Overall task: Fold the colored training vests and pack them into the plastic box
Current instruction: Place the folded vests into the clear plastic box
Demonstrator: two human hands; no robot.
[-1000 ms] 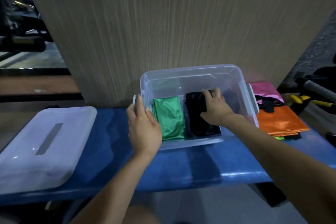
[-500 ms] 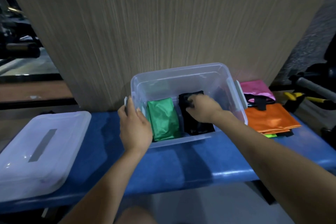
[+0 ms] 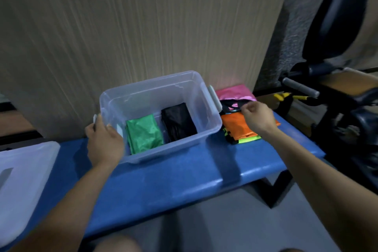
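Clear plastic box [image 3: 206,129] on the blue worktop [image 3: 163,182], holding a folded green vest [image 3: 143,133] left of a folded black vest [image 3: 178,122]. Left hand [image 3: 104,143] wraps the box's left rim. Right hand [image 3: 256,116], grip pinching black fabric [image 3: 231,104], hovers over the orange vest [image 3: 237,127] in the pile right of the box.

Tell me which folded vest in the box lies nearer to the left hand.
The green vest: it lies beside the left hand, while the black vest lies farther right.
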